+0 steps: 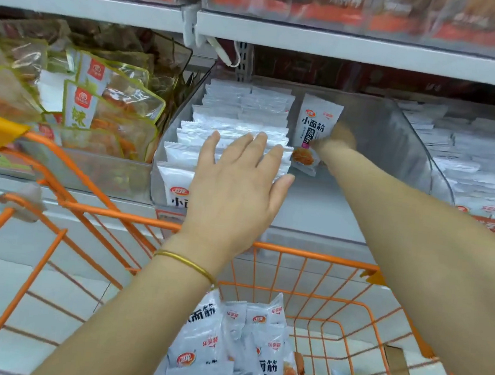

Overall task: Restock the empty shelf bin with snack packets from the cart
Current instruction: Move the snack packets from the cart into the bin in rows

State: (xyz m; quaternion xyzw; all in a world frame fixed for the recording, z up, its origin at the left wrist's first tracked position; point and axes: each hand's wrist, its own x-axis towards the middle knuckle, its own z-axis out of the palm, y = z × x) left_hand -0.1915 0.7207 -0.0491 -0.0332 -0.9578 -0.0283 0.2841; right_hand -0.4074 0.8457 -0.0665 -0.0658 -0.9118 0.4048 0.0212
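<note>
Where shelves (pixel 348 47) rise, clear bin (pixel 400 137), cart (pixel 310 251), packet (pixel 316 124)

1 head view, close, looks forward and down across the cart (pixel 310 251) into the bin (pixel 385 135).

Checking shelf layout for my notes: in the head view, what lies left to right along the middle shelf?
Yellow-edged packets, row of white packets, upright packet held by the right hand, clear bin wall, neighbouring white packets.
</note>
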